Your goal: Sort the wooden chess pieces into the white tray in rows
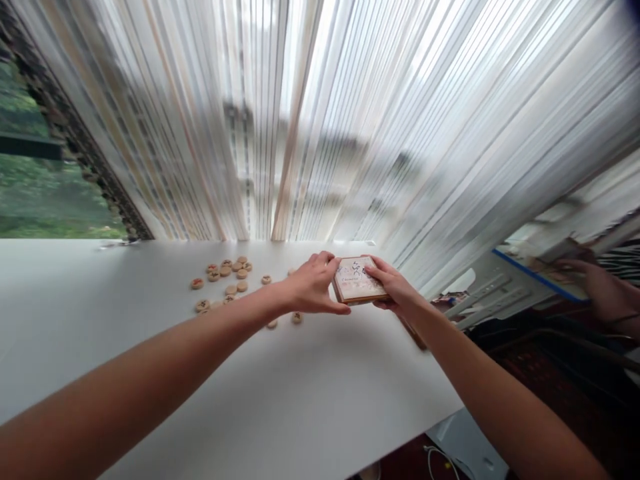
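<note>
My right hand [393, 283] grips the right side of a flat, light-coloured box [357, 280] with printed drawings and lettering on top and a brown edge. Its thumb lies on the top face, and the other fingers reach underneath. Around the box's left end my left hand [313, 283] is curved, fingers at the far corner and thumb along the near lower edge. The box is held above the white table. Left of it lie several round wooden Chinese chess pieces [225, 271], some showing red or dark characters. My left forearm and hand hide part of the group.
The white table [240, 407] runs up to a striped sheer curtain [310, 167]. A brown wooden edge [413, 332] shows beneath my right forearm. At right, another person's hand [607, 293] is near a blue-edged board [543, 275]. A white cable [440, 457] hangs below the table.
</note>
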Action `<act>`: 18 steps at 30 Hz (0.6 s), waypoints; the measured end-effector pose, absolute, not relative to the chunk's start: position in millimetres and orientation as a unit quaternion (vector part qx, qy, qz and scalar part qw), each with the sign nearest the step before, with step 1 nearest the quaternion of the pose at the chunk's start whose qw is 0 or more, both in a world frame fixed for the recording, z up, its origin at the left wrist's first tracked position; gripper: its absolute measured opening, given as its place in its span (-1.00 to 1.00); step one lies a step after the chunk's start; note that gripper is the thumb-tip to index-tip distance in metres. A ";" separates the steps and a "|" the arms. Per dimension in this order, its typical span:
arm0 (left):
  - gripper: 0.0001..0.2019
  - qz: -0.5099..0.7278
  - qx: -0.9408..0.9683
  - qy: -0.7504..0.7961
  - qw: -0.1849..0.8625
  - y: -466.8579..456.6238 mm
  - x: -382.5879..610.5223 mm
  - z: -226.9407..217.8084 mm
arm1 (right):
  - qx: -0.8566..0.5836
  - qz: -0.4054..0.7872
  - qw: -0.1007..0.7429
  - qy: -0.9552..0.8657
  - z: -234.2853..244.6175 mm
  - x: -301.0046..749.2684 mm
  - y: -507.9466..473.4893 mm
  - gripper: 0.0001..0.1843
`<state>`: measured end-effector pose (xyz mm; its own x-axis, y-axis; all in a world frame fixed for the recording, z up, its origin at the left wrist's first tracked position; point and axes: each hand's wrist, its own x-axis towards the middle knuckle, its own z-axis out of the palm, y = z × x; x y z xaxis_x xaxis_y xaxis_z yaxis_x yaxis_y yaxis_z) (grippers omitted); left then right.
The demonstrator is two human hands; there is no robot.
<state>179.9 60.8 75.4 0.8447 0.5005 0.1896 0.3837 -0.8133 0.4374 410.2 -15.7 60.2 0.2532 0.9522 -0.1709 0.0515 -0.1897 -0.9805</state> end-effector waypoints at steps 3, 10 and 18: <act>0.01 0.146 0.941 0.242 0.185 69.7 220.5 65.6 | -0.633 0.453 0.480 -0.406 55.9 448.8 -10.3 -0.45; -0.01 0.127 0.940 0.271 0.166 89.4 300.7 36.4 | -0.656 0.450 0.452 -0.405 32.4 520.9 8.0 -0.45; 0.01 0.138 0.934 0.299 0.142 132.9 359.0 0.3 | -0.705 0.408 0.392 -0.427 16.4 573.6 49.2 -0.38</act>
